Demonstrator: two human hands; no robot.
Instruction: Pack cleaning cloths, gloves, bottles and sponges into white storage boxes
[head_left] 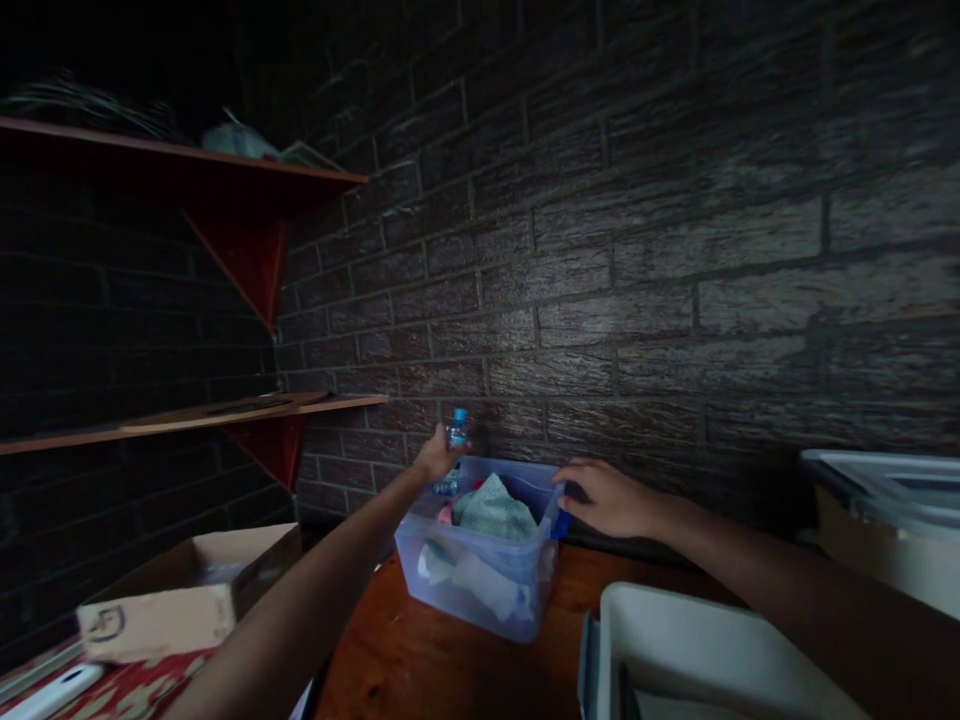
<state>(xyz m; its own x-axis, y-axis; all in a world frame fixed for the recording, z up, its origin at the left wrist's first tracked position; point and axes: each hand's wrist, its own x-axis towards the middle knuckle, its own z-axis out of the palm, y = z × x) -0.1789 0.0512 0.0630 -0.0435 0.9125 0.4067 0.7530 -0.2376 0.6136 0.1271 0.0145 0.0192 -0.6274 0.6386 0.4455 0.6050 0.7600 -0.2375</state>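
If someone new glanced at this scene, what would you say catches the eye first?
The translucent plastic storage bin on the reddish wooden table stands out against the dark brick wall, a grey-green cloth heaped inside. The left hand grips a small clear bottle with a blue cap at its far left corner; the right hand rests on its right rim.

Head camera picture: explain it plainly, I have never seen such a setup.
No machine here: one camera on a person's head looks forward and down, so both bare arms are the wearer's own. The left hand closes its fingers around a small bottle with a blue cap, at the far corner of a clear plastic bin. The right hand rests on the bin's rim. Inside lies a greenish cloth. The bin stands on a wooden table, near a white tub. A cardboard box lies left, below shelves on a brick wall.
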